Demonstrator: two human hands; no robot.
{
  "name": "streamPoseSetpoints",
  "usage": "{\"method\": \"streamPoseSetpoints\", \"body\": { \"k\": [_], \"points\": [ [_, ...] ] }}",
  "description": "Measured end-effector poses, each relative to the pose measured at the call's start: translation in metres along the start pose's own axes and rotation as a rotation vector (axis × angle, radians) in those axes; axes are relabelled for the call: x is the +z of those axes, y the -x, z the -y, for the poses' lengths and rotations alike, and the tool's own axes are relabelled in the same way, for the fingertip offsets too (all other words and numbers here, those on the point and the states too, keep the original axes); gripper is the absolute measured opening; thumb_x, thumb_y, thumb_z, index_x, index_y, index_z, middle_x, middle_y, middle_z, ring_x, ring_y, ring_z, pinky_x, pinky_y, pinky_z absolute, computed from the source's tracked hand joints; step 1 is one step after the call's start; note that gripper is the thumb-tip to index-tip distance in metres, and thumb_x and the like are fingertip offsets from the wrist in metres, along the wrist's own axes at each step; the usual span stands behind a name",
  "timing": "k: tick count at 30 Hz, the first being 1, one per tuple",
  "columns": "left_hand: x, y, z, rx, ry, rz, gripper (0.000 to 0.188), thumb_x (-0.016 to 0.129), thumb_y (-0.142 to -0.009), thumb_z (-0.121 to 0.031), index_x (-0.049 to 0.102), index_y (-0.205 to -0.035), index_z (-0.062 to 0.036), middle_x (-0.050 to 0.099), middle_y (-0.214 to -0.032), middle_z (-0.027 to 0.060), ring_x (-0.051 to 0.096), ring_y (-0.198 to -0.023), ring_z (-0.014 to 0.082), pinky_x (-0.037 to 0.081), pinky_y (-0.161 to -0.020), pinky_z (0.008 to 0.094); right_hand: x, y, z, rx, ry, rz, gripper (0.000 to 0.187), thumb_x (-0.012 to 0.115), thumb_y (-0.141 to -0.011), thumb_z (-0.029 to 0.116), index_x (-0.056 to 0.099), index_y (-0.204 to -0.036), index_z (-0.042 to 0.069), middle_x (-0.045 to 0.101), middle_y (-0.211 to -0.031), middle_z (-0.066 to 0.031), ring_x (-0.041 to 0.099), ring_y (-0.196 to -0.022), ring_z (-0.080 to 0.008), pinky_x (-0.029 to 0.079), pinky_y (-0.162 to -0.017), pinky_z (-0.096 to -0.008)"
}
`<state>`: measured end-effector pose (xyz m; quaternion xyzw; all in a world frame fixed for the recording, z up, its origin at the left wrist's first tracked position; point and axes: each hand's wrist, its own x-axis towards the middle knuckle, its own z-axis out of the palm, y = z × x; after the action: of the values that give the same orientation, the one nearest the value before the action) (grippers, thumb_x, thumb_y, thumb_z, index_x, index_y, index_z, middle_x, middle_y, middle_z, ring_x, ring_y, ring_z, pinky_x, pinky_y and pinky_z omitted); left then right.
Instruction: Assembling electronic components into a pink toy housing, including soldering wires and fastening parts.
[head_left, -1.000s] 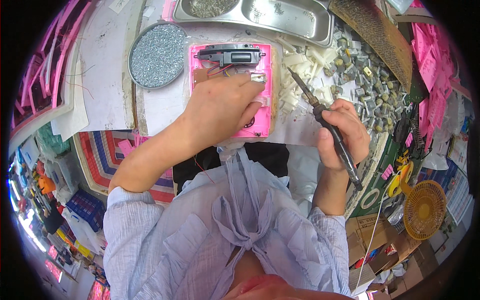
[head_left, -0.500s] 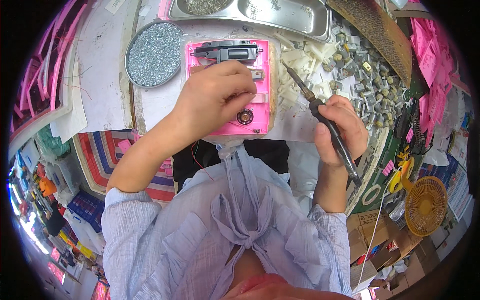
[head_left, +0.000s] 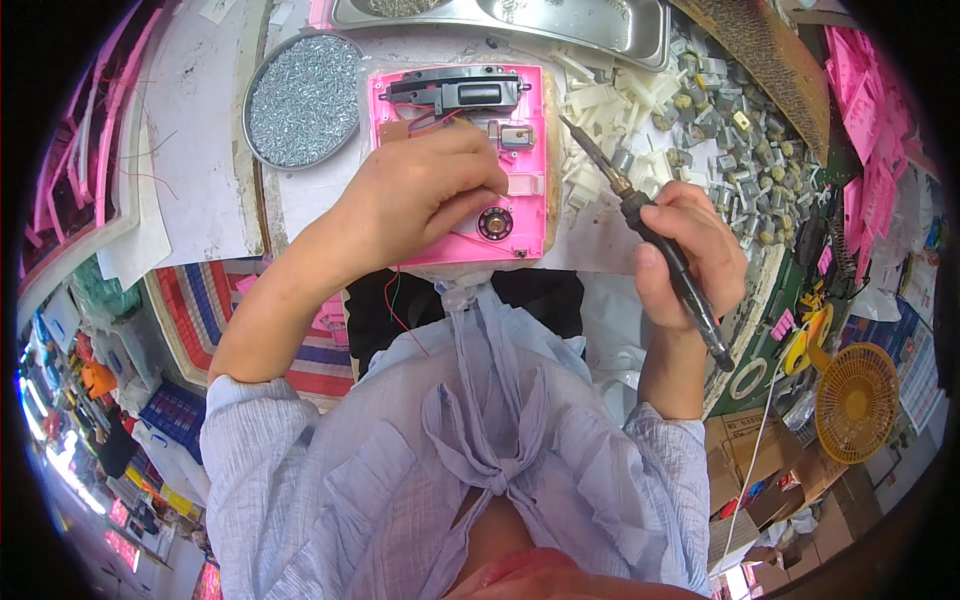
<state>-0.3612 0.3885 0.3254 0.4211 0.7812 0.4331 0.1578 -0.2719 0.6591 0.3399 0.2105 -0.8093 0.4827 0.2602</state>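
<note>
My left hand (head_left: 425, 180) is over a pink plastic casing (head_left: 460, 250), its thumb and fingertips closed in a pinch. What they hold, if anything, I cannot make out. Inside the casing sit a black plastic part (head_left: 478, 94) along the far edge, a small silver motor (head_left: 514, 136) and a round black-rimmed disc (head_left: 495, 224). Thin red and blue wires (head_left: 437, 122) show beyond my knuckles. To the right, my right hand (head_left: 698, 262) grips a black-handled soldering iron (head_left: 668, 240), its metal tip pointing up and left, apart from the casing.
A round tray of small screws (head_left: 305, 100) stands left of the casing. White plastic parts (head_left: 610, 125) and a heap of small grey motors (head_left: 735, 150) lie to the right. Behind is a metal tray (head_left: 590, 35). A yellow fan (head_left: 856, 403) stands at far right.
My left hand has drawn slightly left off the casing's middle, and more of the silver motor shows. The soldering iron remains in my right hand, nearly unmoved.
</note>
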Motion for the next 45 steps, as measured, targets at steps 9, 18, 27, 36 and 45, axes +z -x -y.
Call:
{"method": "streamPoseSetpoints", "body": {
  "k": [9,18,27,36,45],
  "points": [
    [-0.006,-0.004,-0.002,0.056,-0.114,0.112,0.015,0.073,-0.082,0.000,0.063,-0.093,-0.0013,0.062,-0.106,0.0105,0.065,-0.091,0.0307,0.054,-0.075,0.0379,-0.004,0.014,0.000,0.177,-0.336,0.200,0.026,0.071,-0.070,0.002,0.072,-0.096,0.000,0.065,-0.068,-0.0102,0.060,-0.059,-0.0267,0.054,-0.064,-0.0395],
    [-0.010,-0.007,-0.001,0.085,-0.203,0.181,0.014,0.073,-0.082,-0.004,0.063,-0.091,-0.0015,0.063,-0.108,0.0093,0.067,-0.092,0.0301,0.056,-0.074,0.0387,0.004,0.002,-0.009,0.308,-0.344,0.329,0.029,0.072,-0.064,-0.001,0.074,-0.094,0.001,0.069,-0.072,-0.0094,0.063,-0.065,-0.0266,0.051,-0.061,-0.0351],
    [-0.007,-0.005,0.002,0.122,-0.271,0.179,0.014,0.073,-0.082,-0.007,0.062,-0.090,-0.0022,0.064,-0.110,0.0087,0.068,-0.093,0.0292,0.057,-0.075,0.0394,0.009,-0.005,-0.011,0.280,-0.343,0.362,0.027,0.072,-0.065,0.001,0.075,-0.091,0.002,0.069,-0.071,-0.0092,0.063,-0.059,-0.0265,0.052,-0.063,-0.0360],
    [-0.007,-0.006,-0.002,0.093,-0.322,0.215,0.012,0.072,-0.083,-0.007,0.063,-0.090,-0.0027,0.064,-0.110,0.0085,0.068,-0.095,0.0284,0.057,-0.076,0.0388,0.011,-0.012,-0.007,0.240,-0.275,0.384,0.026,0.074,-0.065,0.003,0.075,-0.091,0.003,0.070,-0.073,-0.0097,0.065,-0.062,-0.0278,0.054,-0.067,-0.0376],
    [-0.008,-0.007,-0.002,0.097,-0.339,0.230,0.014,0.072,-0.083,-0.007,0.063,-0.093,-0.0019,0.063,-0.111,0.0094,0.068,-0.095,0.0290,0.057,-0.076,0.0389,-0.004,-0.011,-0.004,0.249,-0.287,0.343,0.025,0.071,-0.067,0.004,0.073,-0.092,0.003,0.071,-0.074,-0.0106,0.065,-0.063,-0.0297,0.056,-0.070,-0.0397]
  ]
}}
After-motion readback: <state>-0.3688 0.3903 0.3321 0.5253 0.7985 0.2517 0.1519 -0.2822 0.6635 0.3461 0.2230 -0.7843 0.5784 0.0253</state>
